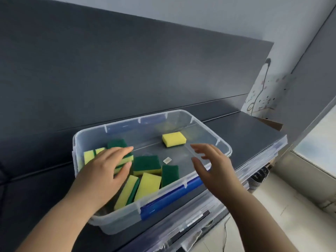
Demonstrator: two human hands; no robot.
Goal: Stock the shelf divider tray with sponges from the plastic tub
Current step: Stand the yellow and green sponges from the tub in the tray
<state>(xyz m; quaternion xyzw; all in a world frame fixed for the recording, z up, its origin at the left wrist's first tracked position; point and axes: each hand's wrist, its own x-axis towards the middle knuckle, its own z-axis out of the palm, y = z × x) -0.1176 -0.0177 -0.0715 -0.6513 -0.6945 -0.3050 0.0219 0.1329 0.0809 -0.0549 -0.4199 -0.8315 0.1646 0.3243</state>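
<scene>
A clear plastic tub (125,122) with a blue latch stands on a dark shelf. Several yellow-and-green sponges (147,163) lie heaped in its left half. One yellow sponge (174,139) lies alone near the far wall. My left hand (103,170) reaches into the tub, its fingers laid over a sponge (128,159) in the heap and its thumb against that sponge's near side. My right hand (212,166) hovers over the tub's right rim with fingers spread, holding nothing. I see no divider tray that I can tell apart.
A small pale tag (167,160) lies on the tub floor. Clear plastic strips (263,157) run along the shelf's front edge, with more clear plastic below. A dark back panel (127,70) rises behind the shelf. A marked white wall (263,91) stands at the right.
</scene>
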